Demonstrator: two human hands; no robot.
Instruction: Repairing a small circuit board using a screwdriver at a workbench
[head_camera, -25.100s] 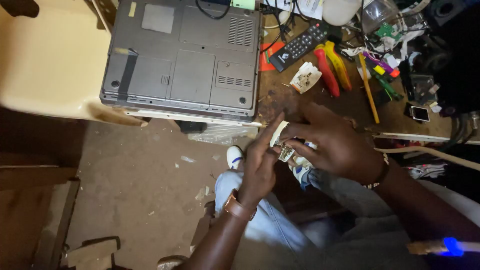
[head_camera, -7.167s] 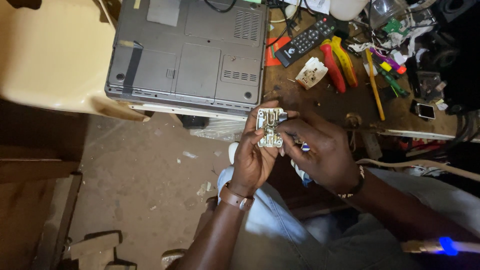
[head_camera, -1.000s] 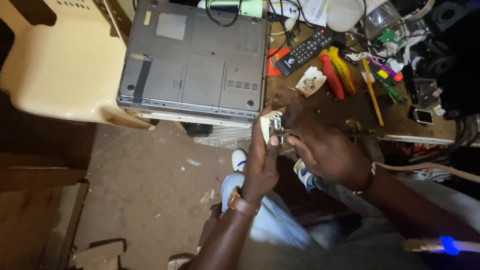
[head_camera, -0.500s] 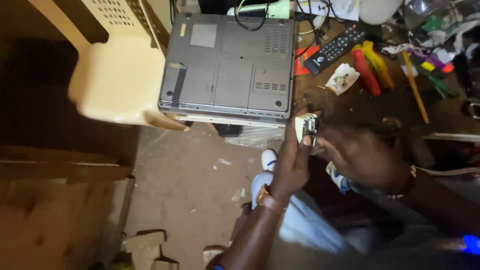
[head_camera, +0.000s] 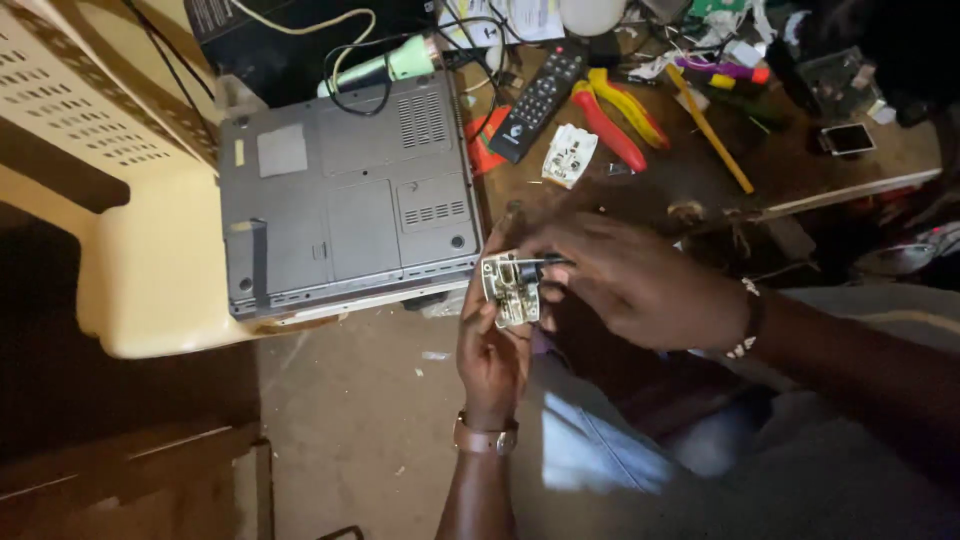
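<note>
A left hand (head_camera: 492, 345) is clamping its fingers on the edges of an opened white plug (head_camera: 510, 288), seemingly light, rigid and brittle, off the surface's front edge, while the right hand (head_camera: 640, 280) is pinching a slim tool (head_camera: 540, 262) into it

An informal electronics repair workshop; above the left hand (head_camera: 493, 345) an upturned laptop (head_camera: 345, 195) rests on a cream plastic chair (head_camera: 130, 290); beyond the right hand (head_camera: 640, 280) a cluttered wooden bench (head_camera: 700, 180) bears red-and-yellow pliers (head_camera: 612, 112), a remote control (head_camera: 540, 97) and tangled cables (head_camera: 480, 50); bare dirt floor (head_camera: 370, 420) below.
</note>
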